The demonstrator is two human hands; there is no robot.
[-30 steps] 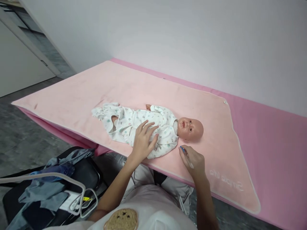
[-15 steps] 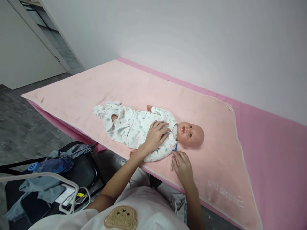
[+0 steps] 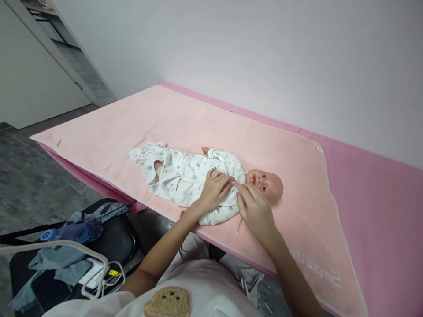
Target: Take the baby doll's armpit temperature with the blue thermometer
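Observation:
A bald baby doll lies on its back, dressed in a white printed baby shirt and matching trousers. My left hand rests on the doll's chest, its bent fingers closed on the front of the shirt below the collar. Beside the doll's face, my right hand pinches a bit of white cloth where both hands' fingertips meet. Under this hand, a thin clear stick like a thermometer lies on the mat. A small blue piece shows between the right thumb and fingers; what it belongs to is hidden.
The doll lies on a pale pink mat over a darker pink cover, against a white wall. At the lower left, a black chair holds a water bottle, grey cloth and a white cable.
My right hand has let go of the thin stick and moved up to the shirt collar, meeting the left fingertips. My left hand has stayed on the chest.

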